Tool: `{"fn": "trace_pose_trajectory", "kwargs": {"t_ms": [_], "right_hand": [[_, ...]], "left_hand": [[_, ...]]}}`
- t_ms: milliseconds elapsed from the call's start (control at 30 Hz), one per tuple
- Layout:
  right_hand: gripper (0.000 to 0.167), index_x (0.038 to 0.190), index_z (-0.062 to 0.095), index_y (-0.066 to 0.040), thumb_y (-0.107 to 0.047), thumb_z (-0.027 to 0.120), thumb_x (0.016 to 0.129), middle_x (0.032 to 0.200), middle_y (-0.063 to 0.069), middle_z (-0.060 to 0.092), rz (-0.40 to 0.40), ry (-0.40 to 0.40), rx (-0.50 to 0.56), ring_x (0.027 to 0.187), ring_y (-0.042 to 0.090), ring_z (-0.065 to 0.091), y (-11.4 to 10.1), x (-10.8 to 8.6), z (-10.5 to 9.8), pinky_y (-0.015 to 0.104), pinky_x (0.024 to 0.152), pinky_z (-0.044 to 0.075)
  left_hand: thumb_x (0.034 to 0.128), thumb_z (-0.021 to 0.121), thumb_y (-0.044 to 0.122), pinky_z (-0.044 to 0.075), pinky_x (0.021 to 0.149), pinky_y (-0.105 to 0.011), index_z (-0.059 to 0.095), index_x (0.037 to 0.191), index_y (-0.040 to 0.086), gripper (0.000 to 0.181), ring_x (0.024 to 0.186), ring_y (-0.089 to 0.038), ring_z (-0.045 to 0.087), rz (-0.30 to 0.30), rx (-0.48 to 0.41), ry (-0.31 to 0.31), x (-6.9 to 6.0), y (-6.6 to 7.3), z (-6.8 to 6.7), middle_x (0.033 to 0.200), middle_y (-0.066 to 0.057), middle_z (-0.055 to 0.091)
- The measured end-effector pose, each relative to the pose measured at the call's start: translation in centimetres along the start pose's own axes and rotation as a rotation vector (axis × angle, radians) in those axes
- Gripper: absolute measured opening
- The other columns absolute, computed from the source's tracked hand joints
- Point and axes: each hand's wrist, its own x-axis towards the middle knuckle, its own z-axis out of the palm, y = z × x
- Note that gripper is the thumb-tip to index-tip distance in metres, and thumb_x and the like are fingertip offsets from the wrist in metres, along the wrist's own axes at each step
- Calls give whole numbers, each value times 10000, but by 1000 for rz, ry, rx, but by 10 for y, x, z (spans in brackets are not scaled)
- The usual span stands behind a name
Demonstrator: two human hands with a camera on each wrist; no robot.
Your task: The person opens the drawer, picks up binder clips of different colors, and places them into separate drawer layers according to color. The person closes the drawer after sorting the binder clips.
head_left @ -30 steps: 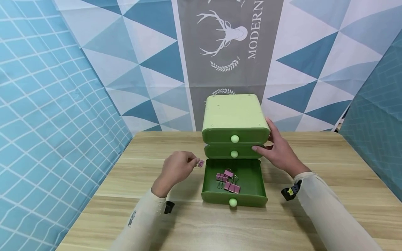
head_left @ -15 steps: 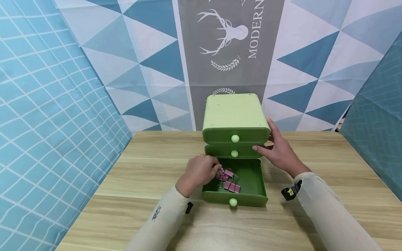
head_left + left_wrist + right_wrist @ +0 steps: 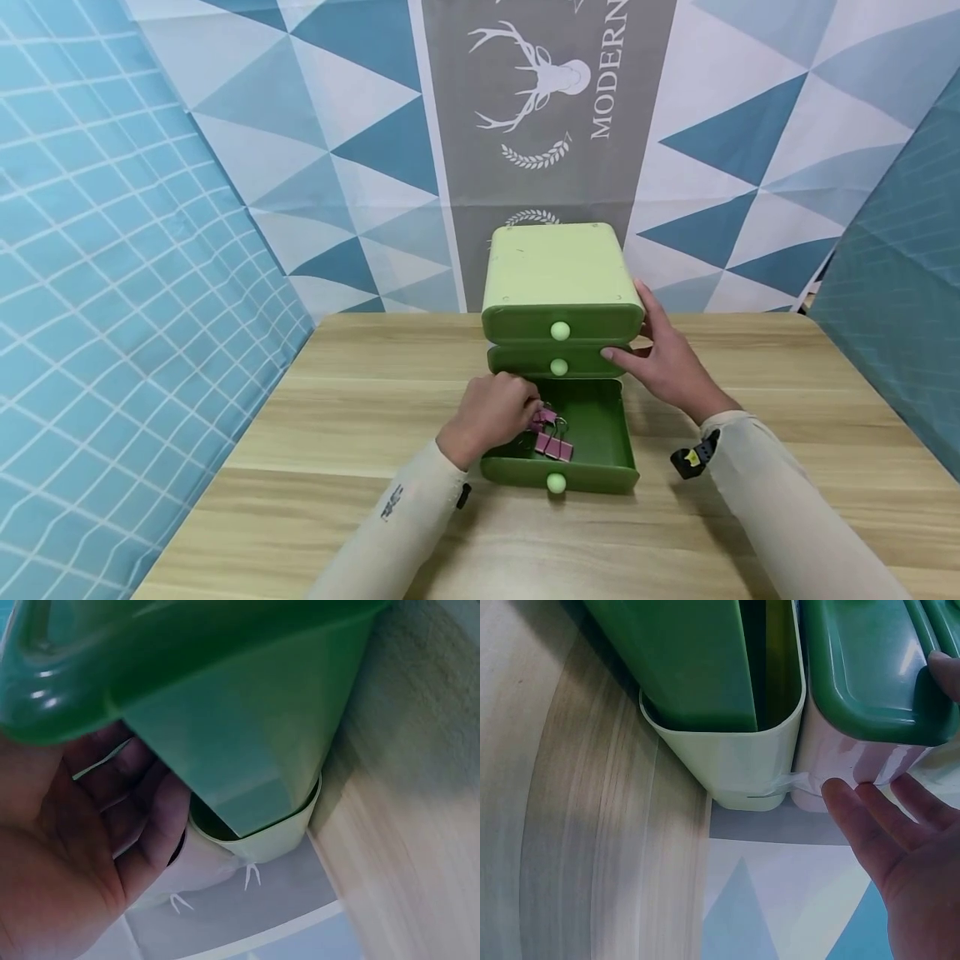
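Observation:
A small green drawer unit (image 3: 555,267) stands on the table with its bottom drawer (image 3: 600,477) pulled out. Several pink binder clips (image 3: 555,447) lie in that drawer toward its left side. My left hand (image 3: 491,414) reaches over the drawer's left wall, fingertips pinching a pink binder clip low among the others; the hand mostly covers it. In the left wrist view, the drawer wall hides the fingertips. My right hand (image 3: 671,371) rests against the unit's right side with fairly straight fingers (image 3: 866,825), its thumb touching the middle drawer's front (image 3: 517,362).
The unit sits toward the back of the wooden table (image 3: 360,433), near a patterned cloth backdrop (image 3: 382,167). Blue grid cloth (image 3: 112,250) hangs at the left and teal cloth (image 3: 900,292) at the right. Round knobs (image 3: 556,483) project from the drawer fronts.
My left hand has carried a pink binder clip rightward from beside the unit into the bottom drawer, lowering it among the other clips. The right hand has stayed in place.

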Motion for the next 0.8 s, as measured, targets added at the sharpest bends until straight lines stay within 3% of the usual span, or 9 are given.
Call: {"fn": "trace_pose_trajectory", "kwargs": {"t_ms": [200, 567, 800], "right_hand": [[1039, 1586, 7, -467, -346, 772, 894, 1535, 99, 359, -8, 3, -5, 1303, 414, 482, 4, 0, 0, 547, 851, 541], [1039, 1592, 10, -454, -350, 773, 893, 1545, 78, 352, -6, 0, 4, 1318, 398, 474, 2, -1, -1, 542, 851, 542], [1030, 1582, 13, -479, -335, 769, 898, 1544, 76, 348, -11, -1, 9, 1316, 397, 475, 3, 0, -1, 546, 856, 540]], "left_hand": [[980, 638, 314, 503, 555, -301, 783, 989, 239, 164, 744, -60, 624, 5, -24, 63, -6, 8, -4, 906, 98, 687], [976, 639, 346, 434, 501, -228, 774, 933, 245, 174, 651, -42, 581, 121, 61, 128, -18, 25, -5, 798, 120, 643], [983, 627, 308, 409, 503, -194, 721, 839, 234, 187, 630, -17, 552, 225, 47, 196, -27, 37, -8, 743, 124, 589]]}}
